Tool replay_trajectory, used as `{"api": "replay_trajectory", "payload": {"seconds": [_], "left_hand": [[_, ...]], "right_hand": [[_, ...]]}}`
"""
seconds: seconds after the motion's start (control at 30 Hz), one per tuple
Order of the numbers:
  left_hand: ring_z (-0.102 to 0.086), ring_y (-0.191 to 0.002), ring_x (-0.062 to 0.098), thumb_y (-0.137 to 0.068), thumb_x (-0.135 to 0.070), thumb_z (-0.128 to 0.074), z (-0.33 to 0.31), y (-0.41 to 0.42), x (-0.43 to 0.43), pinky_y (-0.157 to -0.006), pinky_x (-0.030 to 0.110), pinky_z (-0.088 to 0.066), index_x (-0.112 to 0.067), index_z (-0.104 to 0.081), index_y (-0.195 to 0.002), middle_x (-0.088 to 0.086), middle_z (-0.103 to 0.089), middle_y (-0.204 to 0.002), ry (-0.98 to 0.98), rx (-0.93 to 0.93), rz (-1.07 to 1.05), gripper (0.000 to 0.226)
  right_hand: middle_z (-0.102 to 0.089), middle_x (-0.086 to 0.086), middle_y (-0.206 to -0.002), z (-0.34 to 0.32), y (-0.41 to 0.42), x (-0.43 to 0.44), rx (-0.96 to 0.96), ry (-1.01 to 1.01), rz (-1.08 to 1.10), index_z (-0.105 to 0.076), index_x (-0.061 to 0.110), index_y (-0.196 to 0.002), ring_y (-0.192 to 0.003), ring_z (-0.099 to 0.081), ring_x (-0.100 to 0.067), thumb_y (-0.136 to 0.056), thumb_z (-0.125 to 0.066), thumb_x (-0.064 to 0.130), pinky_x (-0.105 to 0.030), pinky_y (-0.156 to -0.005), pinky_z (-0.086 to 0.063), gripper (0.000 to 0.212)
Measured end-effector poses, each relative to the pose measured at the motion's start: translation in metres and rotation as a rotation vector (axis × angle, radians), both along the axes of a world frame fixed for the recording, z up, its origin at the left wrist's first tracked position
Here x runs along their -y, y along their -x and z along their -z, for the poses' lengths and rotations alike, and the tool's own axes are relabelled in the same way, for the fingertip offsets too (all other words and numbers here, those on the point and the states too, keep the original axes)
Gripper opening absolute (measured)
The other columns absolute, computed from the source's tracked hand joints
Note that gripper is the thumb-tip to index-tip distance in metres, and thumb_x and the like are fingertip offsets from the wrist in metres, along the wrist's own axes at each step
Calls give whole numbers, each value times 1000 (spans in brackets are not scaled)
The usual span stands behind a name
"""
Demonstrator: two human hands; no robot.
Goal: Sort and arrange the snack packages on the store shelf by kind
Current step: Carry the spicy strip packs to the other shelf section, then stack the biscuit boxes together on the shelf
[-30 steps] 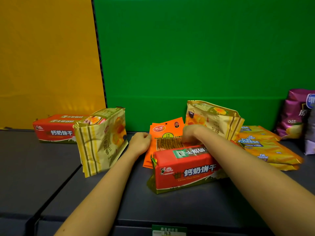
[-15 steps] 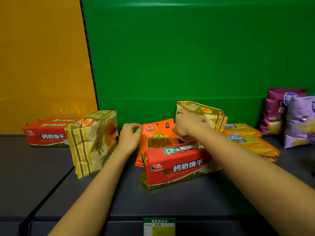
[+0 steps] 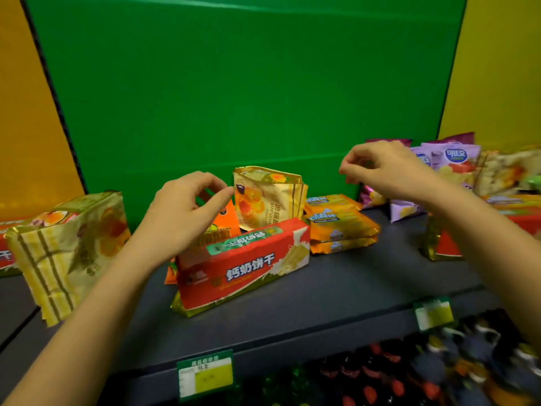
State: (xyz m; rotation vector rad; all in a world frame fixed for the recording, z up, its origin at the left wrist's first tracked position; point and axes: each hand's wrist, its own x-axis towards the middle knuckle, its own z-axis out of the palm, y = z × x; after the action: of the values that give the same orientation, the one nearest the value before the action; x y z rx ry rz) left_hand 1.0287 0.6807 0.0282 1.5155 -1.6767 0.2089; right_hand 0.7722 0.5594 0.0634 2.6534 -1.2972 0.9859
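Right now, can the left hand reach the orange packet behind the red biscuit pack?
Probably yes. The left hand hovers just above the orange packet, and the red biscuit pack in front covers only its lower part.

The left forearm (image 3: 96,312) and right forearm (image 3: 480,230) are bare, unsleeved; the left hand (image 3: 181,212) and right hand (image 3: 383,168) are bare too.
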Motion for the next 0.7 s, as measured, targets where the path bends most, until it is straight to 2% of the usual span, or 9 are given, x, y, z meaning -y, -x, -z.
{"api": "replay_trajectory", "payload": {"seconds": [0.1,0.2,0.27,0.3,0.4,0.5,0.57,0.63,0.7], "left_hand": [[-62,-85,20,-67,-69,-32,5,23,6,-81,39,-51,-30,-61,-85,-6,-67,-90,-91,132,-60,52],[-61,-103,25,-59,-82,-22,14,39,18,-89,40,-48,-26,-60,-105,1,-65,-116,-370,261,-227,82],[-55,-117,27,-58,-89,-26,22,52,26,-95,39,-45,-24,-54,-120,2,-56,-132,-518,336,-340,94],[-53,-120,27,-63,-87,-33,26,58,29,-95,39,-44,-22,-51,-124,3,-53,-135,-544,362,-391,91],[-57,-112,29,-63,-82,-41,34,76,37,-89,39,-46,-19,-55,-110,7,-59,-126,-558,402,-519,80],[-59,-106,29,-57,-85,-45,35,85,43,-86,38,-45,-20,-52,-93,8,-63,-118,-605,387,-601,74],[-58,-108,28,-52,-86,-49,37,85,44,-90,38,-44,-20,-53,-97,7,-61,-121,-681,348,-636,80],[-57,-110,27,-46,-86,-54,39,82,43,-93,38,-45,-21,-53,-110,6,-60,-124,-752,326,-631,91],[-58,-106,26,-43,-81,-62,40,81,41,-92,39,-47,-22,-52,-115,5,-61,-121,-749,296,-602,93]], "right_hand": [[-66,1,-78,4,45,6,37,14,21,-66,18,-87,-78,-59,-14,-89,-54,22,-23,-68,-36,12],[-68,-4,-85,10,95,21,24,3,35,-63,20,-86,-82,-61,-22,-89,-55,24,-36,-76,-47,10],[-66,-3,-91,17,131,36,-29,-34,62,-65,15,-94,-83,-58,-20,-91,-53,24,-32,-75,-44,15],[-66,-2,-95,22,149,43,-54,-66,72,-66,12,-101,-86,-57,-18,-92,-53,23,-28,-75,-40,19],[-64,-7,-115,36,195,60,-122,-162,52,-63,7,-113,-97,-54,-15,-91,-55,21,-21,-79,-36,27],[-54,-3,-123,52,227,66,-177,-353,39,-52,7,-127,-106,-48,-12,-87,-59,26,-16,-87,-33,45],[-51,-7,-133,62,241,71,-219,-412,24,-45,10,-134,-106,-46,-10,-82,-66,29,-19,-92,-35,59],[-50,-8,-135,66,251,77,-299,-369,15,-40,15,-138,-106,-48,-12,-78,-70,32,-20,-93,-36,69],[-49,-8,-137,69,257,85,-375,-312,25,-34,20,-141,-113,-50,-18,-76,-70,39,-25,-99,-37,77]]}}
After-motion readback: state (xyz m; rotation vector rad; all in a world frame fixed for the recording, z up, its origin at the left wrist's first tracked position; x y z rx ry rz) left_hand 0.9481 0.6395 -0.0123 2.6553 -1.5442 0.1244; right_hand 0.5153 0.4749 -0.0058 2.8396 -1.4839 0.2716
